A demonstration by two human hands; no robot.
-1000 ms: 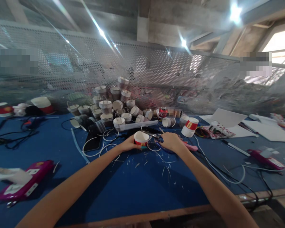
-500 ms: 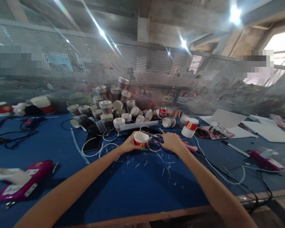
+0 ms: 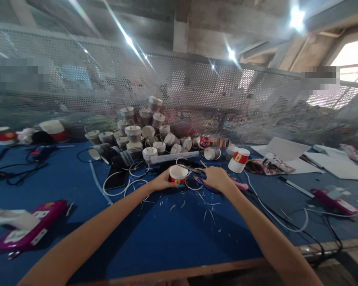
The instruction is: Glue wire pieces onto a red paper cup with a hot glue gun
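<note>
Holding cup clamped in left hand, rim up, mid-worktop, well back from front edge. Right hand closed around scissors, blades pointing at cup's rim; can't tell if they touch. Little changed from a second ago: same hold, blades beside cup, so I judge work no further on. White offcuts lie between cup and front edge; pile of pots toward back edge.

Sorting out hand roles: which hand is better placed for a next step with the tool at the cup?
Right, likely: the right hand grips the blue-handled tool, its metal end pointing toward the red-and-white cup. The left hand is occupied holding that cup.
</note>
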